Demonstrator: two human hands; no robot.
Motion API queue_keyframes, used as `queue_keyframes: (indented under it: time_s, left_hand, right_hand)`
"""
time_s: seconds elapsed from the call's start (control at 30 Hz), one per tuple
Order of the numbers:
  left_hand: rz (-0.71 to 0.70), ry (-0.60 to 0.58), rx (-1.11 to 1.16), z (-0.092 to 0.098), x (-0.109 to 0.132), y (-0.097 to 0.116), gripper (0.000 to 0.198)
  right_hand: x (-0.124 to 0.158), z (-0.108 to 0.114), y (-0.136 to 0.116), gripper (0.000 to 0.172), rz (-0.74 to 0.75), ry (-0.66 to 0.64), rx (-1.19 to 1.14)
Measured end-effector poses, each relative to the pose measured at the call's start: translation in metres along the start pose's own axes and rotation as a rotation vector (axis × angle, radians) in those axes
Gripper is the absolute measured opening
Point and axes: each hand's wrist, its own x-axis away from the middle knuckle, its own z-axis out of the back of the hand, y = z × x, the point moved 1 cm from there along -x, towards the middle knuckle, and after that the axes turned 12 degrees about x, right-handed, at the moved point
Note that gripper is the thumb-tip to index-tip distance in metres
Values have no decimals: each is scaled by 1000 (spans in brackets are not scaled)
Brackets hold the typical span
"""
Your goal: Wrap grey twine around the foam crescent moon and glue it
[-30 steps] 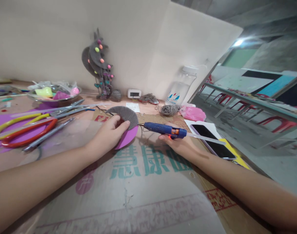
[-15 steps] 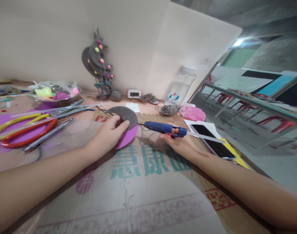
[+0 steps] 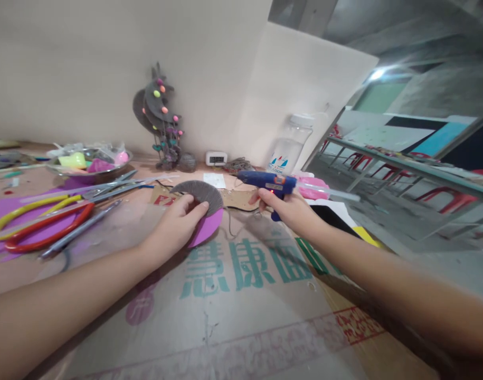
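Observation:
Between the thumb and fingers of my left hand (image 3: pixel 186 214) is a crescent (image 3: pixel 205 194), partly wound with grey yarn and bare purple at its lower end. My right hand (image 3: pixel 283 205) grips a blue glue gun (image 3: pixel 265 181) by its handle. A clear glue stick (image 3: pixel 336 193) sticks out of the gun's back, and a small red light glows near my fingers. The gun's nozzle points left, above and apart from the crescent. A loose strand of grey yarn (image 3: pixel 231 224) curls on the cardboard (image 3: pixel 249 311) beside the crescent.
Scissors with red handles (image 3: pixel 47 245) and yellow handles (image 3: pixel 35 211) lie left, near a bowl of bright pieces (image 3: pixel 93 166). A decorated yarn moon (image 3: pixel 162 105) leans at the back wall, with a small timer (image 3: pixel 216 158) and water bottle (image 3: pixel 291 145) further right. A phone (image 3: pixel 336 221) lies right.
My right hand has lifted the glue gun up and away to the right from the crescent's edge. My left hand still holds the crescent in nearly the same place.

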Motion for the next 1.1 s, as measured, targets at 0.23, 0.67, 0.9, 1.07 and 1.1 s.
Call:
queue_keyframes:
  time_s: [0.23, 0.67, 0.9, 1.07, 1.1]
  left_hand:
    - [54, 20, 66, -1, 1, 0, 28]
    - [27, 11, 76, 1, -1, 2, 29]
    - [-74, 7, -16, 1, -1, -1, 26]
    - [-143, -40, -117, 1, -1, -3, 24]
    - [-151, -51, -133, 1, -1, -3, 24]
  right_hand:
    - [-83, -27, 15, 34, -99, 59, 132]
    - [-89, -45, 39, 37, -36, 64, 76]
    - [-14, -36, 1, 30, 62, 168, -173]
    - [12, -43, -26, 40, -137, -272, -719]
    - [16, -46, -28, 43, -171, -337, -791]
